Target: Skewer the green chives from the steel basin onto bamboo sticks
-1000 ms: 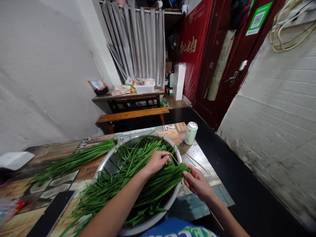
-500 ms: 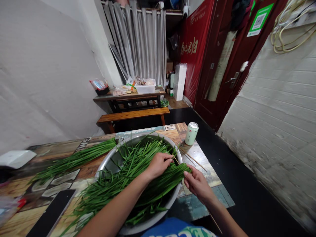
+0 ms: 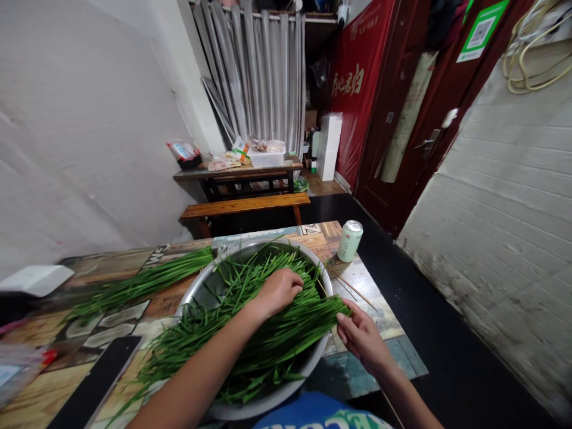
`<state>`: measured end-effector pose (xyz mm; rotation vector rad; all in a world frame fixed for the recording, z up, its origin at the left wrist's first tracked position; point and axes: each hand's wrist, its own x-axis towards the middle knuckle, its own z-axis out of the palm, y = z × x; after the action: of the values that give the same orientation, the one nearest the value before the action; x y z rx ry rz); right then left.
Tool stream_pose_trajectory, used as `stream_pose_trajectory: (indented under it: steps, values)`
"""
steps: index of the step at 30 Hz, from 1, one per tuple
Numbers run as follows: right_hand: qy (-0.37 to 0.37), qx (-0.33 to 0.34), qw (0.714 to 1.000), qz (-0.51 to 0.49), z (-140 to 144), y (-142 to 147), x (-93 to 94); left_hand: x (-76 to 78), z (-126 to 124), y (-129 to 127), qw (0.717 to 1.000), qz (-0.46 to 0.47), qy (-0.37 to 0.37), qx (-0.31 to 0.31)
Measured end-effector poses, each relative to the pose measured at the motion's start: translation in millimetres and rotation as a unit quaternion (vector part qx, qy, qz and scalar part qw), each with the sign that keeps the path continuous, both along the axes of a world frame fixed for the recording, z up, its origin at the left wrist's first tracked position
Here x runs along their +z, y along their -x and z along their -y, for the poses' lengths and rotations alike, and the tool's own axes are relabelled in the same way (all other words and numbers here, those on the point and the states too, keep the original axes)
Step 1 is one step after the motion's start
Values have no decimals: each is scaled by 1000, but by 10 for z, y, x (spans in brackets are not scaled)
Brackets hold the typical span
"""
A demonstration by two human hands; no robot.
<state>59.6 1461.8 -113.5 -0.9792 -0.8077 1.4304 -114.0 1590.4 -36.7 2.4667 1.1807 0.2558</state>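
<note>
A: What is held by the left hand (image 3: 277, 291)?

B: A bunch of chives (image 3: 268, 333) is pressed down by it; the fingers are curled over the top of the stalks, near their cut ends. Whether the stalks are pinched under the palm cannot be told.

A: And the right hand (image 3: 363, 335)?

B: The cut ends of the same bunch are met by its fingertips at the bowl's right rim. The thumb and fingers are drawn close together against the ends, but it cannot be told whether a stalk is actually pinched.

A: Where are the chives kept?

B: They are heaped in a metal bowl (image 3: 203, 286) that is set on the table (image 3: 366, 304), right in front of the person. The bunch under the hands is laid across the bowl from lower left to right, with its ends reaching past the rim.

A: What else is seen on the table?

B: A 2nd pile of chives (image 3: 143, 283) is laid on the tabletop left of the bowl, touching its rim. A green can (image 3: 349, 241) is stood upright near the far right corner, apart from the bowl. Thin skewers (image 3: 353, 289) are laid between can and bowl. A dark flat slab (image 3: 96, 384) is seen at the near left
</note>
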Motion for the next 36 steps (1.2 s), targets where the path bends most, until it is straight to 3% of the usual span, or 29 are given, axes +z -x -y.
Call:
stream_pose_trajectory:
  steps: [5,9,13,16,19,23,25,36]
  values:
    - [1,15,1000,-5,-8,-16,-24,-197,86,-73,997,-61,-43,-2]
    - [3,18,1000,-7,-8,-22,-38,-205,112,-118,995,-66,-70,-6]
    - [2,12,1000,-8,13,-13,-32,-209,99,-123,995,-97,-34,-4]
    - [3,18,1000,-4,20,-17,-24,-228,76,-104,999,-48,4,11]
    - [-1,18,1000,5,3,-25,-18,-223,61,-100,995,60,60,52]
    - [2,21,1000,6,-45,-26,-3,-179,73,-150,942,216,243,85]
    - [4,24,1000,6,-63,-26,8,-161,84,-180,915,258,293,104]
    - [14,31,999,15,-55,-30,74,-176,79,-205,902,310,264,145]
